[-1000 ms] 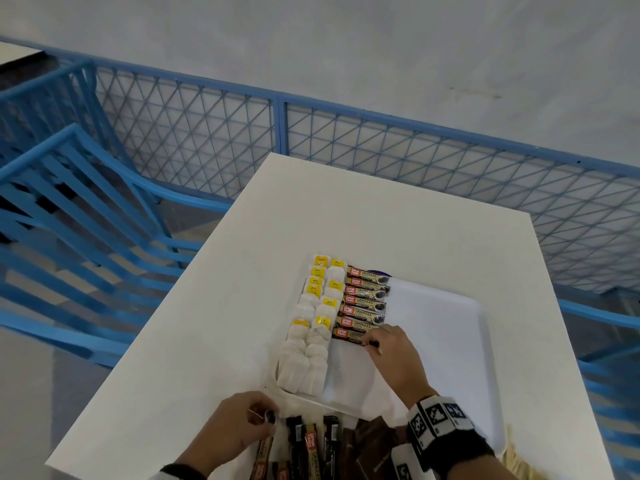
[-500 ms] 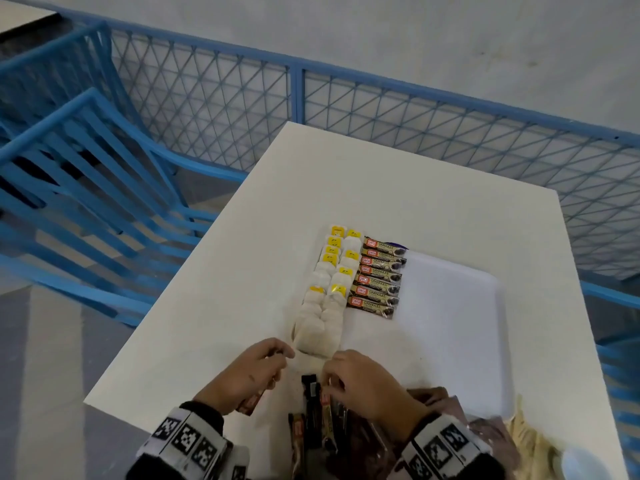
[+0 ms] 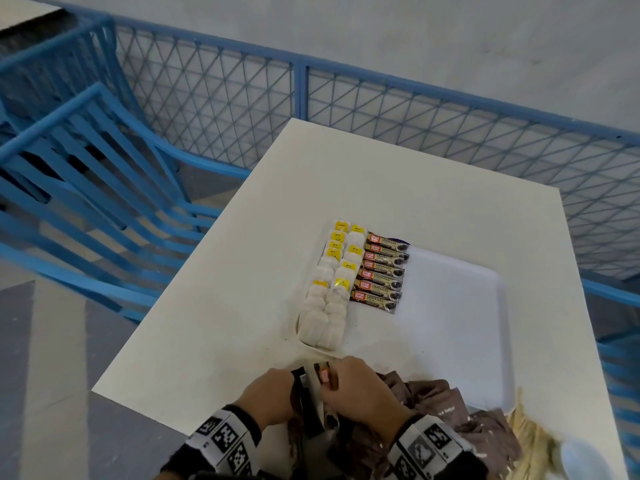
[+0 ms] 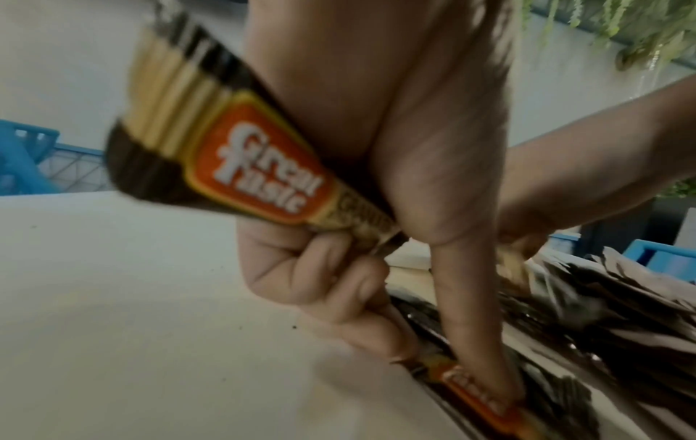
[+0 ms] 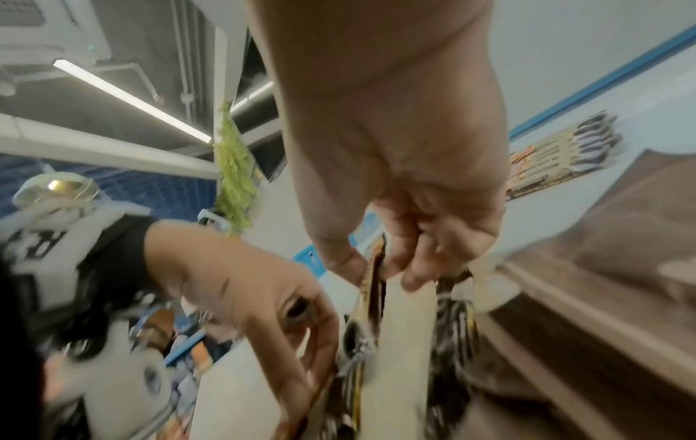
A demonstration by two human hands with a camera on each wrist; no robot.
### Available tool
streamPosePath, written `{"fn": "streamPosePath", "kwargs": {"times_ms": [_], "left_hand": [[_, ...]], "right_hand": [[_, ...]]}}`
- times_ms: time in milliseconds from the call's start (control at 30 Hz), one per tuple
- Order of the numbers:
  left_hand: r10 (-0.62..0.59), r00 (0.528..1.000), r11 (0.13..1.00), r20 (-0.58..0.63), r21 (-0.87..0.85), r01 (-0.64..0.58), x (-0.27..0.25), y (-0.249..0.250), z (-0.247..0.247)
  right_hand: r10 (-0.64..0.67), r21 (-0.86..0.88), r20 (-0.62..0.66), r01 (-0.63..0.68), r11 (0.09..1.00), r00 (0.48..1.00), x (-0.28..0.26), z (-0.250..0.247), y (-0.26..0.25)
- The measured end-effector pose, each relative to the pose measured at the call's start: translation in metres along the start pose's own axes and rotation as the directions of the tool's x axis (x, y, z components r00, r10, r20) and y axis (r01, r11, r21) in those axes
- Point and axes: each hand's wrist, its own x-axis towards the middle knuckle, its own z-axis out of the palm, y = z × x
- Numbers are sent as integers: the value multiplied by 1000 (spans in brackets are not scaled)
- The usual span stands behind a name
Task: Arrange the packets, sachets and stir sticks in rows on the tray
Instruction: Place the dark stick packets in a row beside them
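Observation:
Two rows of tea bags (image 3: 329,289) and a row of brown coffee sticks (image 3: 381,271) lie along the left part of the white tray (image 3: 457,306). At the table's near edge, loose coffee sticks (image 3: 308,407) lie in a pile between my hands. My left hand (image 3: 287,379) grips one coffee stick (image 4: 244,160) in its curled fingers, and its index finger reaches down onto another stick (image 4: 474,387) in the pile. My right hand (image 3: 329,382) pinches a coffee stick (image 5: 373,282) between thumb and fingers just above the pile.
Brown sugar packets (image 3: 443,407) are heaped on the tray's near right corner, with pale stir sticks (image 3: 530,434) beside them. A blue mesh railing (image 3: 381,109) runs behind the white table (image 3: 381,188); blue chairs (image 3: 86,168) stand to its left.
My right hand has left the coffee row on the tray and come back to the pile at the near edge. Both hands now work close together there.

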Motion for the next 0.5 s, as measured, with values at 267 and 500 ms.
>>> {"fn": "streamPosePath", "kwargs": {"times_ms": [267,500], "left_hand": [[78,995,997,-69,-18,-80,-1,-20,-1],[372,928,926,-8,-64,-371,-8,-23,-4]], "right_hand": [[137,112,-75,-128,985,988,-4,-30,15],[129,-442,-34,-130,888,991,-3,-11,13]]}}
